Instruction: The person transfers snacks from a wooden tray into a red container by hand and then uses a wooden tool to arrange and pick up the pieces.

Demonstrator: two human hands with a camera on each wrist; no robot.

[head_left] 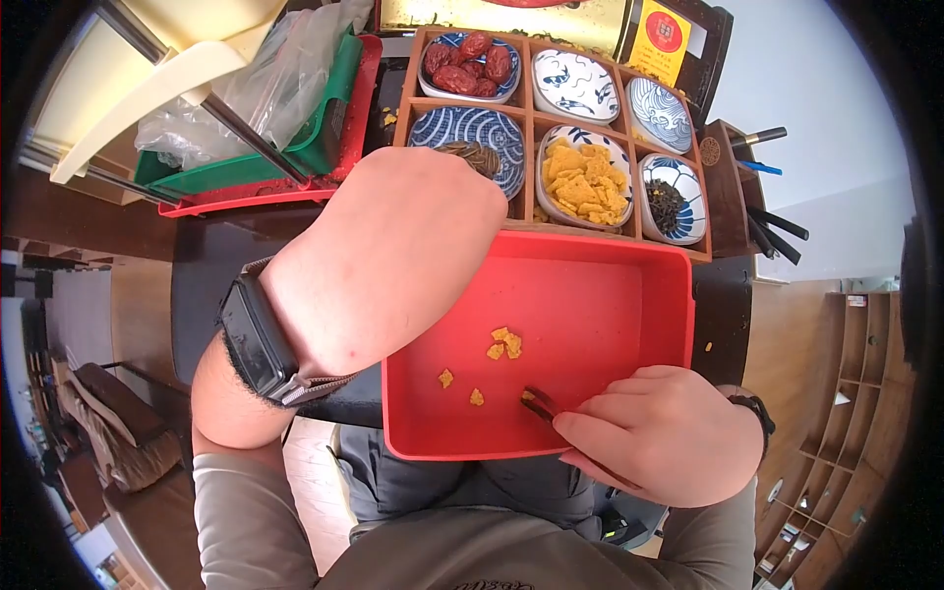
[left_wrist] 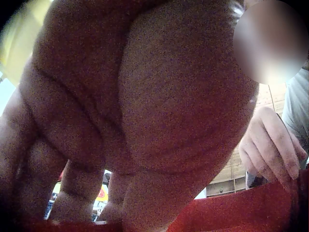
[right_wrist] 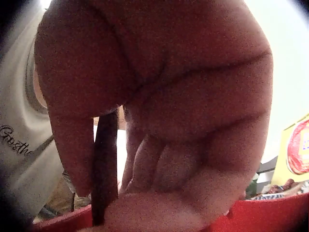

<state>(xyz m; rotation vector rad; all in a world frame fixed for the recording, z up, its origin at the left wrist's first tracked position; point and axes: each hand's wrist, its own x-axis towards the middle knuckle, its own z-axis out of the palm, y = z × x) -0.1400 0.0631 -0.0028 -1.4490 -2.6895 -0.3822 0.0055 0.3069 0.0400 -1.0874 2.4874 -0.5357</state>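
Observation:
My right hand (head_left: 664, 433) holds dark brown tongs (head_left: 537, 405) over the near right part of a red plastic bin (head_left: 590, 295). A small yellow flake (head_left: 529, 395) shows at their tips. In the right wrist view one dark arm of the tongs (right_wrist: 105, 164) runs down between thumb and fingers. Several yellow flakes (head_left: 506, 341) lie on the bin floor. My left hand (head_left: 403, 231) bends over the bin's far left corner; its fingers are hidden from the head view. In the left wrist view the fingers (left_wrist: 77, 186) reach down to the red rim, their tips hidden.
Beyond the bin stands a wooden divided tray (head_left: 526, 108) with patterned bowls of red dates (head_left: 462, 79), brown pieces (head_left: 474, 155), yellow flakes (head_left: 585, 182) and dark dried leaves (head_left: 667, 206). A green basket (head_left: 334, 108) with plastic bags is at left, a pen box (head_left: 728, 187) at right.

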